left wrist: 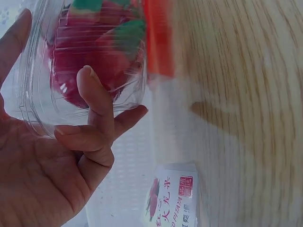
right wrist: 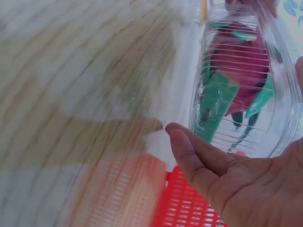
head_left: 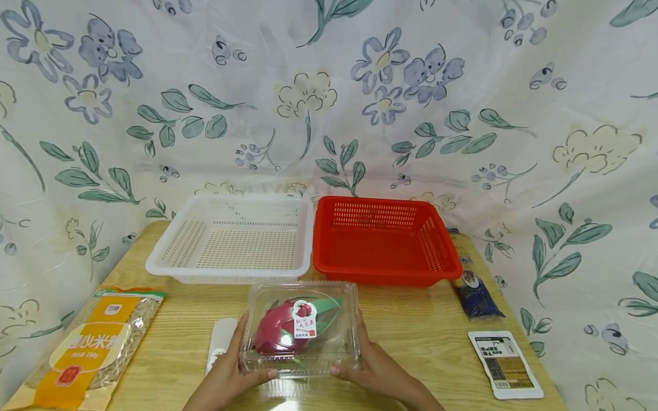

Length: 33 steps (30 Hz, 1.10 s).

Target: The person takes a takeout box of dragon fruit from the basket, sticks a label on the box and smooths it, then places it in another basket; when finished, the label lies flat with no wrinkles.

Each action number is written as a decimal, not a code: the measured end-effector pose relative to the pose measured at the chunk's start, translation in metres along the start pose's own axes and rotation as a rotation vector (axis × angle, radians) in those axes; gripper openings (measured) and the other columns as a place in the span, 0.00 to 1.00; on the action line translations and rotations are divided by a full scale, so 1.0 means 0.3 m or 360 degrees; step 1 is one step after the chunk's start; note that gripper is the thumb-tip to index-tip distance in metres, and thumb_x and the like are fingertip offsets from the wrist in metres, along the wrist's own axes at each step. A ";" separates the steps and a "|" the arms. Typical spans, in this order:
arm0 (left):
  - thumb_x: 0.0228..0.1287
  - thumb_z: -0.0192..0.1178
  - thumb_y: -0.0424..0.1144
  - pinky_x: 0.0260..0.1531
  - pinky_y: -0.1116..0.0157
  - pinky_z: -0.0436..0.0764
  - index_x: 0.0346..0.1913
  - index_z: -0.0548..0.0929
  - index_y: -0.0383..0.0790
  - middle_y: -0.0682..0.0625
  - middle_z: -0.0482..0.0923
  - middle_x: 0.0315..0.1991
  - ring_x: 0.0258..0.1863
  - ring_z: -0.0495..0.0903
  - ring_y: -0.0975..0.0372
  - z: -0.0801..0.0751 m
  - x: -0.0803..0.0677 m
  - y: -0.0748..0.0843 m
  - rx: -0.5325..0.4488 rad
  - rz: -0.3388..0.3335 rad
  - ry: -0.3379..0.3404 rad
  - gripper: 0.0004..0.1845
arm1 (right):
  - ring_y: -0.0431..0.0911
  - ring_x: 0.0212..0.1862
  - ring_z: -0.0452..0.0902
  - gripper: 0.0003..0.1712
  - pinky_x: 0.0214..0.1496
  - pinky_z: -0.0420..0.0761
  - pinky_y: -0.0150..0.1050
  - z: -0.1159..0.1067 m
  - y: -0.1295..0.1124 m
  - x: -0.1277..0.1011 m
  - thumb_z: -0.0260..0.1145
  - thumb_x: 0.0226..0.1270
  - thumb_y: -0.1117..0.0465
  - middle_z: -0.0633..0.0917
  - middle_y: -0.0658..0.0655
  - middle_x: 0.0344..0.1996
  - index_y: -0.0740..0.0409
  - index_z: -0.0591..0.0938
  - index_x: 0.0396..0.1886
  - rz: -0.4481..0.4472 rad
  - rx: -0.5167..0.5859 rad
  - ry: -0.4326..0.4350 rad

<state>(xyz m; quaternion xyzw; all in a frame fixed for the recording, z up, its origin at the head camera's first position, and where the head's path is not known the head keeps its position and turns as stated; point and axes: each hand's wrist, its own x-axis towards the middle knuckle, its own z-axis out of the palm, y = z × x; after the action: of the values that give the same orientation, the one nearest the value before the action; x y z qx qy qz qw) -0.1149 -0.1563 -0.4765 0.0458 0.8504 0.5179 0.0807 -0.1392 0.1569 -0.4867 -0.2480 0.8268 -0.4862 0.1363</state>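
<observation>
**Two-Hand Hold on Clear Fruit Box at Front of Surface**

The clear plastic box [head_left: 300, 328] sat at the front centre of the wooden surface [head_left: 411, 325], just in front of the two baskets. It contained a pink dragon fruit [head_left: 275, 334] with green scales, and a small printed label [head_left: 304, 319] was visible on the lid.

Left hand [head_left: 226, 374]: it held the left side of the box. In the left wrist view, the thumb [left wrist: 94, 101] and one finger were curled against the ribbed wall, with the palm alongside the corner.

Right hand [head_left: 372, 368]: it held the right side of the box. In the right wrist view, the palm lay along the box wall and the thumb [right wrist: 189, 153] extended past its end. The remaining fingers of this hand were hidden behind the box.

Whether the box rested on the surface or was lifted just clear of it could not be determined.

Surrounding items:
- A white basket [head_left: 233, 240] stood behind the box on the left.
- A red basket [head_left: 382, 240] stood touching it on the right.
- An orange noodle bag [head_left: 89, 348] lay at the left edge of the surface.
- A small white packet [head_left: 220, 342] lay just beside the left hand.
- A dark blue pouch [head_left: 473, 285] lay right of the red basket.
- A flat white sachet [head_left: 506, 364] lay at the front right.
- A flowered cloth [head_left: 329, 97] hung behind and around the surface.
</observation>
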 end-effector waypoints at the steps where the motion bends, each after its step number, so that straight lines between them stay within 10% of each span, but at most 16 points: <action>1: 0.50 0.77 0.44 0.52 0.38 0.77 0.80 0.34 0.49 0.22 0.67 0.65 0.54 0.81 0.40 -0.001 -0.001 0.003 -0.0012 0.0001 0.0000 0.67 | 0.52 0.62 0.76 0.67 0.65 0.74 0.45 0.000 -0.001 -0.001 0.68 0.67 0.46 0.74 0.65 0.67 0.46 0.22 0.77 -0.0003 0.0012 -0.0003; 22: 0.51 0.76 0.43 0.49 0.47 0.81 0.80 0.35 0.48 0.29 0.75 0.61 0.50 0.83 0.51 -0.004 -0.016 0.026 -0.0065 -0.0016 0.0000 0.66 | 0.58 0.63 0.76 0.68 0.62 0.74 0.40 -0.001 -0.024 -0.009 0.70 0.66 0.51 0.69 0.69 0.69 0.45 0.23 0.78 0.0025 0.0130 0.0015; 33: 0.51 0.76 0.45 0.29 0.68 0.77 0.80 0.31 0.52 0.39 0.82 0.44 0.27 0.76 0.64 -0.014 -0.022 0.046 -0.0037 -0.0093 -0.0044 0.67 | 0.61 0.64 0.74 0.69 0.61 0.77 0.45 0.014 -0.029 -0.010 0.71 0.66 0.55 0.63 0.71 0.73 0.39 0.21 0.77 -0.0017 0.0303 0.0019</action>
<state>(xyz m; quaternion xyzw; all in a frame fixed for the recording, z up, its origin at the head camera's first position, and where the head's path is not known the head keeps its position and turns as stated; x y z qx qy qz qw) -0.1092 -0.1547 -0.4619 0.0271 0.8441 0.5246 0.1079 -0.1323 0.1520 -0.4812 -0.2353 0.7763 -0.5648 0.1516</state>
